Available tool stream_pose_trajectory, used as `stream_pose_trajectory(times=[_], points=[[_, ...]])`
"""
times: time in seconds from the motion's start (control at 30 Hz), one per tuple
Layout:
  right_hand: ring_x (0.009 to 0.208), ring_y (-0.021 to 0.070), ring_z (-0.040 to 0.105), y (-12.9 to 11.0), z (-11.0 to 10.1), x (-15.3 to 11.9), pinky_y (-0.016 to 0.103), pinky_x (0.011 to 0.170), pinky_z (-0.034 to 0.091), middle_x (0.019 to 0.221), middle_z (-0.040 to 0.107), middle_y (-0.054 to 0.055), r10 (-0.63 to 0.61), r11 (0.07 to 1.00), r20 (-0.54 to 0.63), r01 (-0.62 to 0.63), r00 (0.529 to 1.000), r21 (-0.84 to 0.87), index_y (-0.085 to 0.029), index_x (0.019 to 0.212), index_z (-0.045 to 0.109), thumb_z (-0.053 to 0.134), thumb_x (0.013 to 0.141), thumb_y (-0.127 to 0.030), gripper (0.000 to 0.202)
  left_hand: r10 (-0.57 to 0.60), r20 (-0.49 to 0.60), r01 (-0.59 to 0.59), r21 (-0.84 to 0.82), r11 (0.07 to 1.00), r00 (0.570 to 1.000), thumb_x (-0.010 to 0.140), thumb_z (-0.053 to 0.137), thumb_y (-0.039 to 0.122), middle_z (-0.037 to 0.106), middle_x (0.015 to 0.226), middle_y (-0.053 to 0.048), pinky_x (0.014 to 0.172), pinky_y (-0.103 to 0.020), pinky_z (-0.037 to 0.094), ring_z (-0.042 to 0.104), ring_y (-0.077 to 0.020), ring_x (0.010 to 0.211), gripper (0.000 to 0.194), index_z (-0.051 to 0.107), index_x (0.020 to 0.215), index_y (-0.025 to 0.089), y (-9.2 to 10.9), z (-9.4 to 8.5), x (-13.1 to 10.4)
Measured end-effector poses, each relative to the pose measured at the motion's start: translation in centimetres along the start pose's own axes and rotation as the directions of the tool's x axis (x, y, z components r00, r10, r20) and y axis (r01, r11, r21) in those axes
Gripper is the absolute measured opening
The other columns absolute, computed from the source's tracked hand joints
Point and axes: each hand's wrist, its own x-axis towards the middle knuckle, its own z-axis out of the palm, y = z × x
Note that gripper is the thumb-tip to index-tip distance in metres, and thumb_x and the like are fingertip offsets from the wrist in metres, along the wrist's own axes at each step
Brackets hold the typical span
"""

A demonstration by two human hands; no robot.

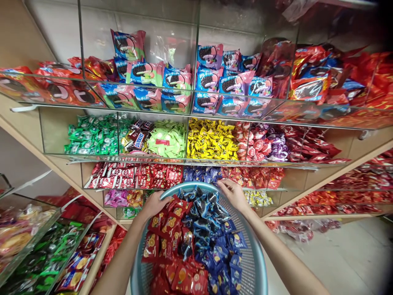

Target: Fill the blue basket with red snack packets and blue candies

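Note:
A round teal perforated basket (260, 254) fills the lower middle of the view. Red packets (170, 223) lie in its left part, blue packets (219, 256) in its right, and black-and-blue wrapped sweets (201, 213) between and above them. My left hand (156, 205) grips the upper left of the rim, fingers curled over it. At the upper right of the rim, my right hand (232, 193) has its fingers bent round the edge. Directly beyond the basket, a low shelf compartment holds similar blue packets (201, 174).
Glass-fronted shelves (184, 160) of sorted sweets rise ahead, with yellow packets (211, 139) and green ones (92, 135) on a middle row. Slanted wooden panels (346, 172) border them. More bins of packets (46, 250) stand at the lower left. Floor tiles (344, 254) show at the lower right.

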Motion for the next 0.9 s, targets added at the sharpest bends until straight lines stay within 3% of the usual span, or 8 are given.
stream_pose_trajectory(times=[0.07, 0.2, 0.37, 0.47, 0.7, 0.8, 0.9], points=[[0.071, 0.0157, 0.053, 0.9, -0.2, 0.0, 0.026, 0.065, 0.040, 0.075, 0.061, 0.005, 0.066, 0.998, -0.033, -0.065, 0.997, 0.004, -0.016, 0.078, 0.063, 0.038, 0.080, -0.047, 0.040, 0.026, 0.018, -0.025, -0.051, 0.998, 0.999, 0.070, 0.041, 0.056, 0.040, 0.052, 0.005, 0.045, -0.019, 0.025, 0.037, -0.0089, 0.047, 0.043, 0.055, 0.068, 0.016, -0.2, -0.1, 0.2], [0.051, 0.0100, 0.042, 2.1, -0.1, -1.1, 0.021, 0.048, 0.031, 0.054, 0.050, -0.001, 0.174, 0.981, 0.108, -0.182, 0.979, 0.068, -0.014, 0.061, 0.057, 0.037, 0.078, -0.051, 0.045, 0.061, 0.013, -0.059, -0.093, 0.994, 0.998, 0.071, 0.041, 0.056, 0.035, 0.052, 0.005, 0.046, -0.019, 0.025, 0.034, -0.0085, 0.048, 0.044, 0.053, 0.065, 0.015, -0.1, -0.1, 0.0], [0.054, 0.0093, 0.043, 1.6, 0.2, -2.3, 0.020, 0.050, 0.031, 0.059, 0.052, -0.003, 0.236, 0.946, 0.186, -0.269, 0.954, 0.180, -0.014, 0.074, 0.061, 0.037, 0.078, -0.052, 0.045, 0.049, -0.008, -0.049, -0.073, 0.996, 0.999, 0.072, 0.040, 0.056, 0.036, 0.055, 0.005, 0.050, -0.020, 0.028, 0.036, -0.0092, 0.052, 0.042, 0.051, 0.063, 0.015, -0.7, 0.5, -0.7], [0.056, 0.0097, 0.044, 1.3, 0.6, -2.3, 0.021, 0.052, 0.032, 0.061, 0.053, -0.002, 0.237, 0.944, 0.182, -0.270, 0.954, 0.190, -0.014, 0.074, 0.061, 0.039, 0.077, -0.053, 0.045, 0.042, -0.001, -0.041, -0.067, 0.997, 0.999, 0.074, 0.040, 0.053, 0.038, 0.056, 0.005, 0.052, -0.019, 0.029, 0.037, -0.0096, 0.055, 0.040, 0.051, 0.065, 0.015, -1.4, 0.6, -1.4], [0.052, 0.0095, 0.040, 2.4, 2.4, -1.5, 0.020, 0.050, 0.032, 0.053, 0.046, -0.003, 0.312, 0.940, 0.052, -0.316, 0.949, 0.128, -0.014, 0.060, 0.052, 0.039, 0.075, -0.055, 0.046, -0.039, -0.011, 0.038, -0.106, 0.994, 0.999, 0.074, 0.041, 0.053, 0.045, 0.061, 0.003, 0.056, -0.020, 0.032, 0.042, -0.0120, 0.060, 0.041, 0.056, 0.075, 0.015, -2.3, -0.2, -3.3], [0.053, 0.0108, 0.043, 2.9, 2.7, -1.3, 0.021, 0.051, 0.034, 0.055, 0.050, -0.001, 0.323, 0.932, 0.101, -0.335, 0.941, 0.139, -0.014, 0.063, 0.053, 0.035, 0.076, -0.056, 0.047, -0.062, -0.015, 0.060, -0.106, 0.993, 0.998, 0.073, 0.041, 0.054, 0.045, 0.062, 0.002, 0.055, -0.021, 0.032, 0.042, -0.0125, 0.060, 0.043, 0.057, 0.078, 0.015, -2.4, -0.5, -3.5], [0.056, 0.0118, 0.047, 3.0, 2.7, -0.6, 0.022, 0.053, 0.036, 0.058, 0.052, 0.000, 0.231, 0.966, 0.152, -0.245, 0.961, 0.078, -0.014, 0.065, 0.054, 0.035, 0.079, -0.050, 0.043, -0.061, -0.020, 0.059, -0.087, 0.994, 0.998, 0.073, 0.041, 0.054, 0.042, 0.059, 0.004, 0.053, -0.020, 0.030, 0.040, -0.0109, 0.056, 0.042, 0.056, 0.075, 0.015, -2.5, -0.5, -3.6]])
